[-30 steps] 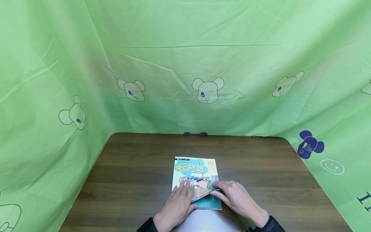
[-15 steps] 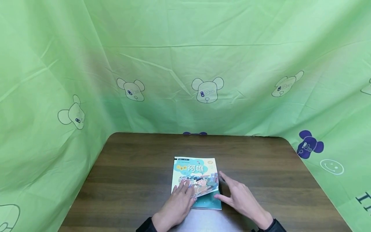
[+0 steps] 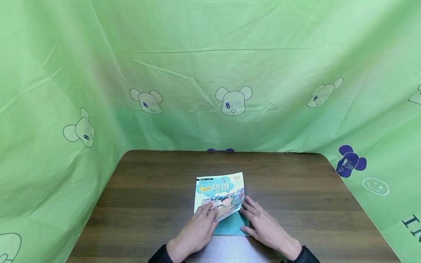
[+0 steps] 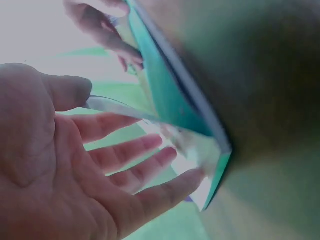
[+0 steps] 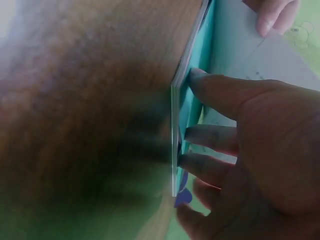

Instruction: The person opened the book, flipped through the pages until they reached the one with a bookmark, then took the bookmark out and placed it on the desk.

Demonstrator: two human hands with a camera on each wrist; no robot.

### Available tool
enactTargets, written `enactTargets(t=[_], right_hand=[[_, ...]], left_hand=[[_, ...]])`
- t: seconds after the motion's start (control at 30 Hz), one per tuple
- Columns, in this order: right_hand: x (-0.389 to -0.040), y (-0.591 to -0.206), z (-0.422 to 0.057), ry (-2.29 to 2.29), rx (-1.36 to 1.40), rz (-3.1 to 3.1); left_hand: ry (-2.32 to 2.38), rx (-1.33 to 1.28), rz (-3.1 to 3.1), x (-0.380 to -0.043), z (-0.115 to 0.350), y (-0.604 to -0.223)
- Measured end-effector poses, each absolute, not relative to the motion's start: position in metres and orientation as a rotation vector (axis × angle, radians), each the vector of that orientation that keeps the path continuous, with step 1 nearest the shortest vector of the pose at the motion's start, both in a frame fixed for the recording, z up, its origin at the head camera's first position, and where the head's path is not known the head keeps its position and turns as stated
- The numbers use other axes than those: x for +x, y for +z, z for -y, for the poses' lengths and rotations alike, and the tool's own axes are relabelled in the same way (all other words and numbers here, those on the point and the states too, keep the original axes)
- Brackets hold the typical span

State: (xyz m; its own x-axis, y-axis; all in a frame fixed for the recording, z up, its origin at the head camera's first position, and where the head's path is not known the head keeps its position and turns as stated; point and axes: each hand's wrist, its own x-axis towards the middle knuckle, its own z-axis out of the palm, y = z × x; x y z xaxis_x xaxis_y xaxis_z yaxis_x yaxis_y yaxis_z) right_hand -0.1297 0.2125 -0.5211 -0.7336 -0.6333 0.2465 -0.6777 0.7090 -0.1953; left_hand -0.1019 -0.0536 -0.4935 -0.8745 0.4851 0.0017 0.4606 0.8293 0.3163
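A thin picture book (image 3: 222, 190) with Chinese lettering on its cover lies on the table. Its front cover (image 3: 227, 215) is raised at the lower right, baring a teal inside page (image 3: 231, 224). My left hand (image 3: 197, 228) holds the cover's near edge, thumb beneath and fingers on top; in the left wrist view the thumb (image 4: 72, 92) meets the sheet's corner. My right hand (image 3: 264, 226) lies at the book's right edge. In the right wrist view its fingertips (image 5: 197, 80) touch the teal page along that edge, fingers loosely spread.
The brown wooden table (image 3: 158, 182) extends around the book on every side. A green cloth (image 3: 187, 73) printed with bear heads hangs behind the table and along its sides.
My left hand has gone from lying flat on the cover to holding its raised edge. My right hand let go of the cover's corner, drew away, then came down on the page's right edge.
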Motion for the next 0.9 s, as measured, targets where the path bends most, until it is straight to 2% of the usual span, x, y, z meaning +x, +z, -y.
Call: enactTargets(t=[0.2, 0.53, 0.67, 0.77, 0.9], right_hand=[[-0.131, -0.517, -0.212, 0.442, 1.024, 2.91], [-0.129, -0.518, -0.211, 0.452, 0.973, 2.96], [-0.127, -0.519, -0.211, 0.479, 0.966, 2.937], [-0.127, -0.52, -0.211, 0.493, 0.962, 2.927], [-0.127, -0.521, -0.212, 0.499, 0.959, 2.924]], left_hand=[[0.476, 0.754, -3.043, -0.103, 0.059, -0.485], [0.548, 1.34, -3.383, -0.101, 0.072, -0.479], [0.473, 1.497, -3.498, -0.098, 0.076, -0.475], [0.266, 1.518, -3.604, -0.094, 0.079, -0.472], [-0.171, 1.332, -3.787, -0.088, 0.084, -0.468]])
